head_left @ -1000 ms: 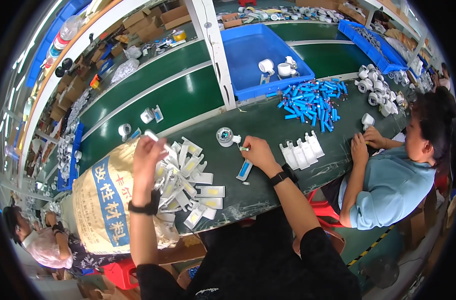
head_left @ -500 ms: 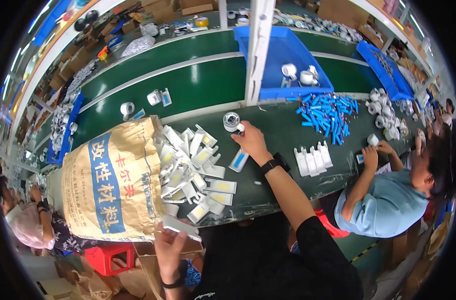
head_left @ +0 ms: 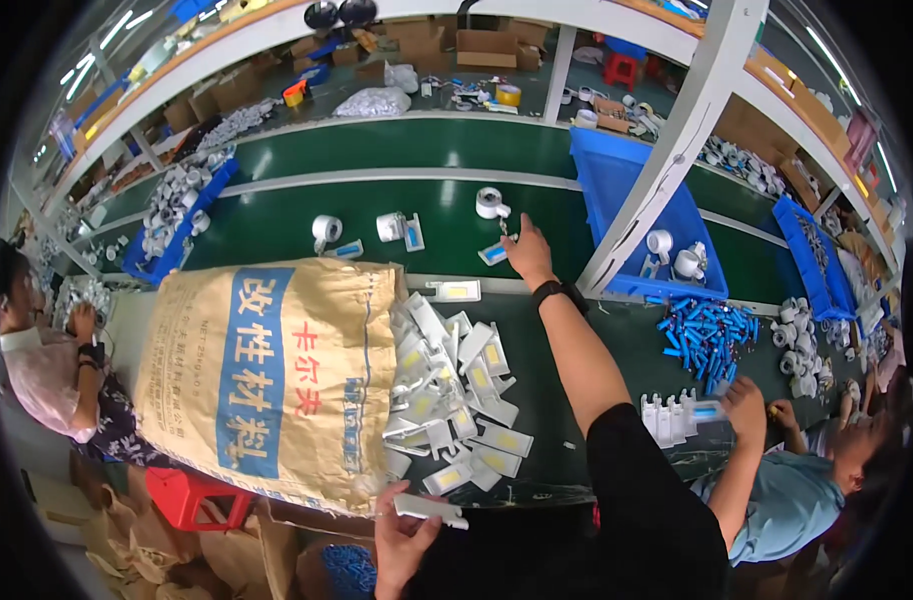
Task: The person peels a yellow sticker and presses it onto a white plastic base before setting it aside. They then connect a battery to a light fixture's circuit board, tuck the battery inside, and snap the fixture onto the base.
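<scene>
Left hand (head_left: 402, 535) pinched long white plastic casing (head_left: 429, 508) in fingertips; probably light, stiff, kinda slick, best gripped by long edges. Right hand (head_left: 530, 250) just right of flat white plastic tray with blue insert (head_left: 495, 254), couldn't tell if gripping.

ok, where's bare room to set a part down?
Bench between the pile of white parts and the white row, though the right forearm crosses above; also the far green lane, left of the middle blue tray. Crowded: beside the tan sack and at the blue cylinders.
</scene>
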